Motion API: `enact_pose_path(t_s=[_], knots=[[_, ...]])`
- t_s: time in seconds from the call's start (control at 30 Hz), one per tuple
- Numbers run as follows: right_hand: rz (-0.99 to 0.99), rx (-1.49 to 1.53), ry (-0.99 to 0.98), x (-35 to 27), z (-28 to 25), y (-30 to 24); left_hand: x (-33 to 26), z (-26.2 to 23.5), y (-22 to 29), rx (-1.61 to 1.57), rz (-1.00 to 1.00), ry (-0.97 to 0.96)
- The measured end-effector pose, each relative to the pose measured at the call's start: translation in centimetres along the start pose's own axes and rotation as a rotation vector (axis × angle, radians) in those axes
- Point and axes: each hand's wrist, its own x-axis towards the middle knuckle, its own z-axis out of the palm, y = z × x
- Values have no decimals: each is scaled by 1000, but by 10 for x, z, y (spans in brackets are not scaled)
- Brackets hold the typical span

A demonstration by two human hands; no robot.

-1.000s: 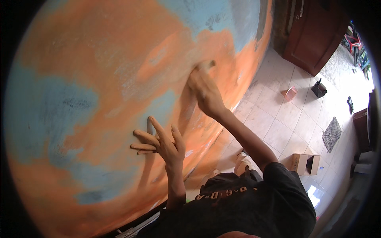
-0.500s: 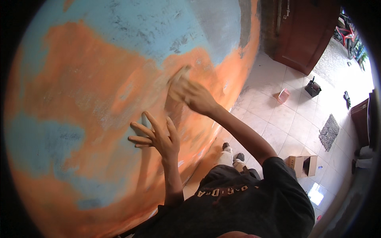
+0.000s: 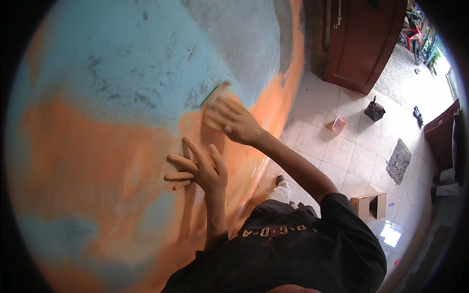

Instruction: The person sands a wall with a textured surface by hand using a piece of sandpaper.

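Against the wall (image 3: 88, 161), the left hand (image 3: 207, 173) is spreading wide, empty, perhaps bracing; the right hand (image 3: 233, 119), half-closed, is holding a pale pad (image 3: 215, 94), probably for firm contact.

The right hand (image 3: 232, 119) and its pale pad (image 3: 215, 94) are now at the edge of the big blue patch (image 3: 141, 63), out of the orange; the left hand (image 3: 207, 173), earlier by the smaller blue patch (image 3: 159, 215), is now over orange.
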Motion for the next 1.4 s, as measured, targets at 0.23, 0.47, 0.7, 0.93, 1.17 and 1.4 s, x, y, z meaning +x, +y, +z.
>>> enact_pose_path(t_s=[0.23,0.47,0.7,0.93,1.17,1.4], knots=[[-140,-36,-1,-12,-10,42,25,37,44,-44,61,40],[-106,-83,89,-9,-16,64,47,64,70,-211,132,47],[-120,-53,178,2,-23,127,57,79,93,-244,102,41],[-330,-124,126,30,-45,194,86,111,128,-127,39,157],[-290,-58,77,96,-87,267,132,126,172,81,-81,182],[-457,-130,76,192,-135,317,214,88,198,102,-242,86]])
